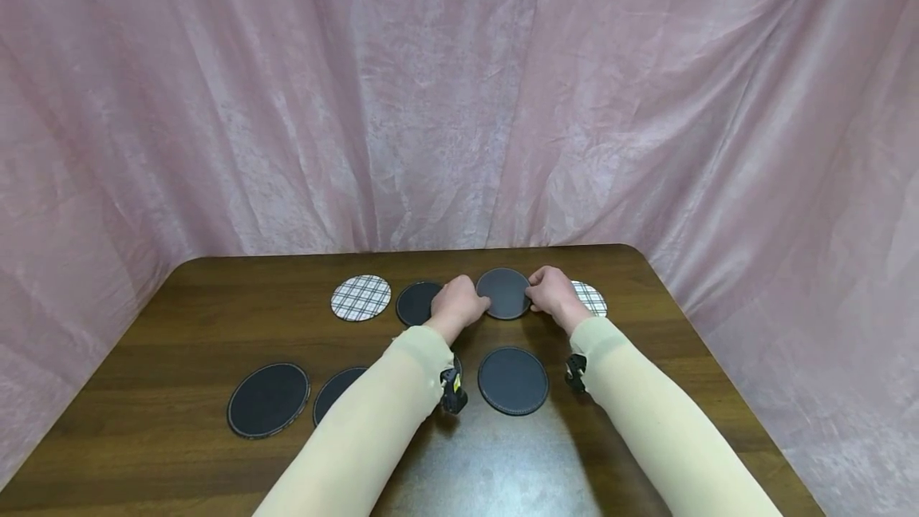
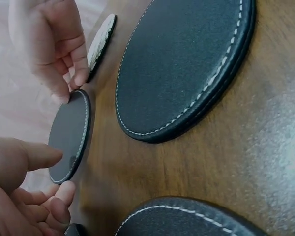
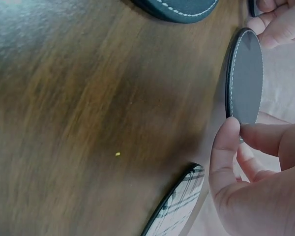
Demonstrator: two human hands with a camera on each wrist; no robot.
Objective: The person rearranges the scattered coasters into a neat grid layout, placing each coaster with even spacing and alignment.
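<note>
A round black coaster (image 1: pixel 503 294) with pale stitching round its edge is near the back of the table, between the two hands. The left hand (image 1: pixel 457 305) holds its left edge; in the left wrist view the thumb (image 2: pixel 46 156) lies over the face and a fingertip (image 2: pixel 65 191) meets the rim. At the opposite edge the right hand (image 1: pixel 554 295) pinches the coaster between thumb and forefinger, as the right wrist view shows. Whether the coaster touches the wood cannot be told. A white plaid coaster (image 1: pixel 590 298) lies partly hidden behind the right hand.
On the brown wooden table (image 1: pixel 179 341) lie another plaid coaster (image 1: pixel 361 297) and more black ones, at the back (image 1: pixel 418 303), front middle (image 1: pixel 513 380) and front left (image 1: pixel 269 400). The left forearm covers part of one black coaster (image 1: pixel 336 389). A pink curtain (image 1: pixel 431 102) hangs behind.
</note>
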